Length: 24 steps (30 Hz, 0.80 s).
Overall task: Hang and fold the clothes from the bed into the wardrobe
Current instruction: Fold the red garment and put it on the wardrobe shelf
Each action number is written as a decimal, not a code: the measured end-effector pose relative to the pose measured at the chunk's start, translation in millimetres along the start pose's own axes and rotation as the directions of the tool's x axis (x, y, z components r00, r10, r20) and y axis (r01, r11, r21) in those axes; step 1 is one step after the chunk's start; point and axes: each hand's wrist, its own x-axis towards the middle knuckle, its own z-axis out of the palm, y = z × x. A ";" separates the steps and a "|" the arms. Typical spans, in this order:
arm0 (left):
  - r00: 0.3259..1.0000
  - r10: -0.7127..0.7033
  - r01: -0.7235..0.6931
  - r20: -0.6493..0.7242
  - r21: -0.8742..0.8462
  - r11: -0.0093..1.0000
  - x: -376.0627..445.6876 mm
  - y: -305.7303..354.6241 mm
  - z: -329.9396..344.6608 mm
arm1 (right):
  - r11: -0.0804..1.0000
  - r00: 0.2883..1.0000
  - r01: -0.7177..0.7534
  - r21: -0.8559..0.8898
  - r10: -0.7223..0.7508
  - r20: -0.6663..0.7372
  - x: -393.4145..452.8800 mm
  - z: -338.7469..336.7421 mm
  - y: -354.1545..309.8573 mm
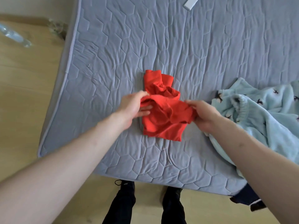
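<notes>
Fingers of the left hand (134,105) lie fairly straight along the left edge of the red garment (163,110), thumb up on a raised fold, so the cloth is pinched between thumb and fingers. Right hand (203,115) is curled onto the garment's right corner, fingertips tucked into the fabric and clamped on it. From where I sit the fingers blur slightly, so I cannot tell how many of the left ones are under the cloth.

Red garment sits bunched and half folded near the middle of the grey quilted mattress (113,54), a narrow part of it reaching away from me, the lower part lying flat on the quilting.

Just beside the right hand, touching the wrist, a pale blue fleece garment (262,113) with small dark motifs is heaped at the bed's right edge, its elastic cuff or waistband turned up. A dark garment with a white stripe (249,202) hangs off the near right corner.

White flat object (191,3) at the far edge of the bed. Clear plastic bottle (14,35) lies on the wooden floor (24,94) to the left. Black trouser legs and shoes (124,191) stand at the foot of the bed.
</notes>
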 end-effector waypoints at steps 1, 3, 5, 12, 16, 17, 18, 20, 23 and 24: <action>1.000 0.001 -0.001 0.005 -0.016 1.000 11.4 13.7 2.1 | 1.000 1.000 0.019 0.023 -0.019 0.013 5.6 6.5 -13.6; 1.000 0.025 -0.025 0.006 -0.025 0.999 34.1 36.9 4.7 | 0.990 0.996 0.080 0.114 -0.083 0.022 18.1 19.9 -38.3; 0.999 0.052 -0.052 0.000 0.030 0.998 56.3 50.1 6.0 | 0.971 0.988 0.151 0.183 -0.150 -0.018 31.4 30.9 -54.1; 0.990 0.071 0.028 -0.125 0.652 0.758 102.4 -11.1 -13.3 | 0.781 0.932 0.230 -0.580 -0.349 -0.100 80.1 29.8 13.7; 0.989 -0.102 0.147 -0.107 0.668 0.730 102.7 -62.0 -16.1 | 0.762 0.976 0.097 -0.641 -0.199 -0.088 89.5 22.2 72.8; 0.985 -0.152 0.167 -0.078 0.630 0.759 102.2 -72.7 -13.9 | 0.770 0.980 0.076 -0.633 -0.174 -0.094 92.1 20.9 83.5; 0.980 -0.193 0.182 -0.043 0.576 0.797 102.7 -82.1 -11.3 | 0.787 0.983 0.070 -0.612 -0.159 -0.093 94.5 20.8 91.9; 0.976 -0.215 0.183 0.013 0.482 0.857 104.1 -96.2 -3.0 | 0.830 0.984 0.090 -0.550 -0.158 -0.079 99.3 21.6 101.9; 0.988 -0.145 0.153 -0.055 0.462 0.873 106.5 -109.6 2.0 | 0.906 0.993 0.097 -0.411 -0.118 -0.027 101.7 21.2 106.7; 0.986 -0.156 0.166 -0.058 0.433 0.886 104.7 -113.9 1.2 | 0.915 0.996 0.083 -0.396 -0.090 0.002 101.3 17.9 106.8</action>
